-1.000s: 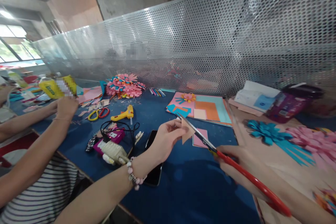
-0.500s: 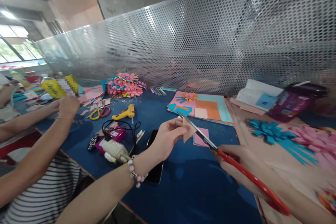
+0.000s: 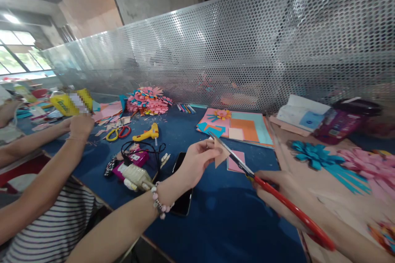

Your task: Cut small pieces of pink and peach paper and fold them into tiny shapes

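Note:
A small folded piece of peach paper [image 3: 221,156] is pinched in my left hand [image 3: 200,159], which wears a beaded bracelet at the wrist. My right hand [image 3: 274,189] is wrapped around red-handled scissors [image 3: 286,201]. The scissor blades lie along the upper edge of the peach paper, pointing up and left; whether they are parted is hard to see. Just behind them on the table lie small pink paper squares [image 3: 236,161]. Under my left forearm a black phone [image 3: 183,205] shows in part.
Left of my arm are a yellow glue gun [image 3: 150,132], a power strip [image 3: 135,162] with a plug and cable, and yellow-red scissors [image 3: 119,132]. Coloured sheets [image 3: 247,129] lie ahead; paper flowers [image 3: 317,154] are at right. A co-worker's arms [image 3: 61,172] reach in at left, and a perforated metal panel [image 3: 216,49] closes the back.
The red-handled scissors and my right hand have shifted very slightly left. My left hand keeps the peach paper in almost the same spot.

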A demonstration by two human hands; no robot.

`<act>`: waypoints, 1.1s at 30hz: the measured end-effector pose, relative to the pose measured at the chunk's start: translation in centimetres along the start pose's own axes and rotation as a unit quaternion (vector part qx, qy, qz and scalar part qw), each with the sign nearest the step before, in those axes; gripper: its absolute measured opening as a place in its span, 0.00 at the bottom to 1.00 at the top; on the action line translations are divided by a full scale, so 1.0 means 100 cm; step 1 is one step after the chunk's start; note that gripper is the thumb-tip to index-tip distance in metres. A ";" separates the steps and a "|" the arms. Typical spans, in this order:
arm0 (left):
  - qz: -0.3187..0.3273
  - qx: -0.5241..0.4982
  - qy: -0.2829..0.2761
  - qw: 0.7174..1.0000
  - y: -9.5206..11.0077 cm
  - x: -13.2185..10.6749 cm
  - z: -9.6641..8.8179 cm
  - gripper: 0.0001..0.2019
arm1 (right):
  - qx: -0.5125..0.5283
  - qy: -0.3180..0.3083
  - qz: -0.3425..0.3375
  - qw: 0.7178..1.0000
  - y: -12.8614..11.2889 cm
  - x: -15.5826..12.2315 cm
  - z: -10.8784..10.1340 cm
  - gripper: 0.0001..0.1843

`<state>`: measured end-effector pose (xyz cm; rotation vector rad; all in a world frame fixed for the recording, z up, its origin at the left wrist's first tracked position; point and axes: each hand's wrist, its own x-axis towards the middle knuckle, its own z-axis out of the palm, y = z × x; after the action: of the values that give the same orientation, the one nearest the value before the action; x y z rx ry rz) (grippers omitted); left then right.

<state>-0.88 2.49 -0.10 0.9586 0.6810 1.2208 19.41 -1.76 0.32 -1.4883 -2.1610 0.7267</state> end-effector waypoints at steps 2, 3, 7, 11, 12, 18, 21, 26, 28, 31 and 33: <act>-0.001 0.005 0.004 1.000 0.000 0.000 0.001 0.05 | -0.001 -0.004 0.004 1.000 -0.002 0.000 -0.002 0.09; -0.003 0.007 0.006 1.000 0.000 0.000 0.001 0.05 | -0.002 -0.005 0.006 1.000 -0.003 0.000 -0.002 0.09; -0.008 0.003 0.006 1.000 0.000 0.000 0.000 0.05 | -0.001 -0.004 0.013 1.000 -0.004 0.000 -0.003 0.09; -0.007 -0.004 -0.002 1.000 0.000 -0.001 0.000 0.04 | -0.003 -0.001 0.016 1.000 -0.003 -0.001 0.000 0.10; -0.008 -0.007 -0.004 1.000 0.000 -0.001 0.000 0.05 | -0.003 0.001 0.018 1.000 -0.002 -0.001 0.002 0.10; -0.004 -0.023 -0.020 1.000 -0.002 0.000 0.000 0.06 | 0.010 0.019 0.011 1.000 0.003 -0.001 0.008 0.12; -0.002 -0.032 -0.020 0.999 -0.003 0.000 -0.002 0.07 | 0.023 0.021 0.020 0.999 0.000 -0.003 0.007 0.13; 0.008 -0.065 -0.029 0.997 0.000 0.001 -0.001 0.06 | 0.092 0.018 0.120 0.988 0.000 -0.004 0.006 0.17; 0.000 -0.097 -0.024 0.995 0.002 0.003 -0.002 0.05 | 0.111 0.016 0.158 0.981 0.007 -0.004 0.007 0.18; -0.022 -0.161 0.016 0.987 0.003 0.009 -0.007 0.02 | 0.086 0.033 0.130 0.987 0.021 -0.005 0.005 0.18; -0.041 -0.203 0.035 0.978 0.003 0.014 -0.012 0.06 | 0.037 0.044 0.089 0.994 0.028 -0.008 0.002 0.17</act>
<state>-1.71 4.18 -0.29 0.5452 0.4943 1.2638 21.62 -1.68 -1.63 -1.6581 -1.9337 0.7760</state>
